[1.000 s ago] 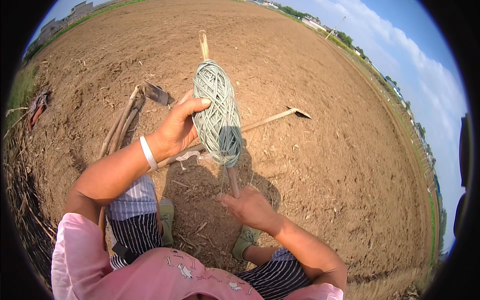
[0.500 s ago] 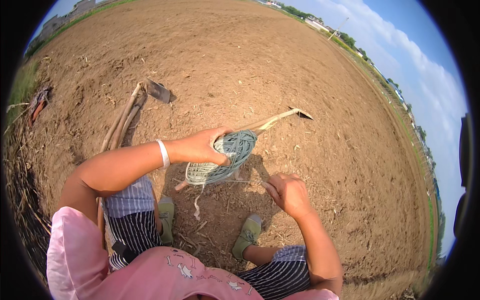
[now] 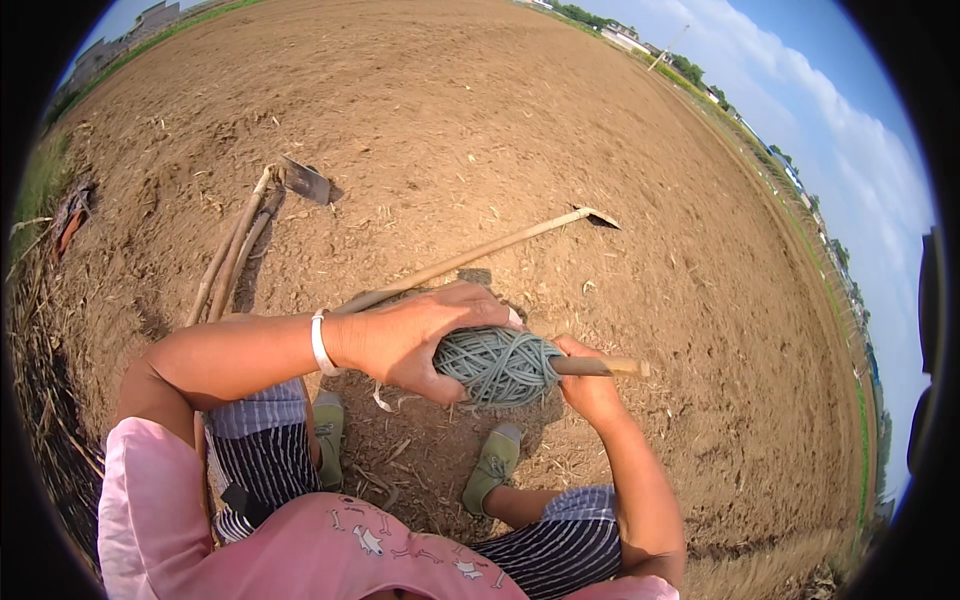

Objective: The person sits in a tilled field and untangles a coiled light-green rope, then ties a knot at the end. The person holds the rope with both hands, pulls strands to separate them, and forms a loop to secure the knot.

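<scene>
A thick ball of grey-green cord (image 3: pixel 500 367) is wound round a wooden stick (image 3: pixel 608 366), which lies nearly level in front of me. My left hand (image 3: pixel 425 338) spans the ball's left side, thumb below and fingers over the top. At the ball's right end, my right hand (image 3: pixel 590 392) is closed round the stick, whose bare tip sticks out to the right past the fingers. The stick's left part is hidden by the cord and my left hand. Behind my hands, a long-handled hoe (image 3: pixel 480 250) rests on the soil, its blade toward the far right.
More hoes (image 3: pixel 240 240) lie at the left, wooden handles side by side, with a metal blade (image 3: pixel 305 181) at the far end. My green shoes (image 3: pixel 493 466) stand on bare brown soil (image 3: pixel 700 330) scattered with straw. Dry stalks (image 3: pixel 45 400) edge the left side.
My right hand has moved from a stretched strand up to the stick's end. The ball has turned from slanting to nearly level, its stick now pointing right.
</scene>
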The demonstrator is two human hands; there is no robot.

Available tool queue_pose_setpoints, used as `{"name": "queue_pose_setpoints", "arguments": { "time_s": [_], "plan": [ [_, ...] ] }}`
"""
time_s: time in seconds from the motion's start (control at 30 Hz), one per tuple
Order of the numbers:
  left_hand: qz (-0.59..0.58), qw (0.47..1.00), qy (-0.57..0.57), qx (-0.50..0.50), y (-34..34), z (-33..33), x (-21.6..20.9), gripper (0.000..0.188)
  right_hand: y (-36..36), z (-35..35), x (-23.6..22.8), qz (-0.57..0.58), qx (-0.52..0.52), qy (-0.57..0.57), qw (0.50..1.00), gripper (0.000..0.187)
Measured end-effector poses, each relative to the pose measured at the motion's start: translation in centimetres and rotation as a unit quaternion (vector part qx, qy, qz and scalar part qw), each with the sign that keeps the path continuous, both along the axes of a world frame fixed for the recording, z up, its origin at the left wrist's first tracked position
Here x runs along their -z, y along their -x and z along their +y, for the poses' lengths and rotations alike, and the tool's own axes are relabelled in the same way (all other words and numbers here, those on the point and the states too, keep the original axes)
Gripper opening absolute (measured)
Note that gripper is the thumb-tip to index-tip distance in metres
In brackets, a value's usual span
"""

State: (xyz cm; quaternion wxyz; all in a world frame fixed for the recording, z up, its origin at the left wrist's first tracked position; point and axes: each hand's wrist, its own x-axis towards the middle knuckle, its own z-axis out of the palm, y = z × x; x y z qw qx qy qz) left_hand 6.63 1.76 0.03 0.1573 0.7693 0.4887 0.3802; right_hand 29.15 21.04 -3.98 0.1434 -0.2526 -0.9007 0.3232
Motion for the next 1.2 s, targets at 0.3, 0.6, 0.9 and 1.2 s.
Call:
{"name": "queue_pose_setpoints", "arguments": {
  "time_s": [0.3,0.6,0.9,1.2],
  "plan": [
    [-0.224,0.932,-0.174,-0.227,3.9,1.2,-1.8,0.081,3.5,-7.0,-2.9,0.14,-0.15,0.204,0.957,0.03],
    [-0.711,0.703,-0.016,-0.024,5.1,-0.5,-4.3,0.039,4.5,-4.9,2.4,-0.052,-0.144,0.061,0.986,0.031],
    [-0.133,0.951,0.242,-0.143,5.6,0.8,2.1,0.078,1.7,-2.1,-3.0,-0.067,-0.094,-0.205,0.972,0.021],
    [0.124,0.982,0.137,0.039,0.8,0.1,2.9,0.083,-0.7,0.7,-2.1,0.032,-0.011,0.075,0.997,0.031]
  ]
}}
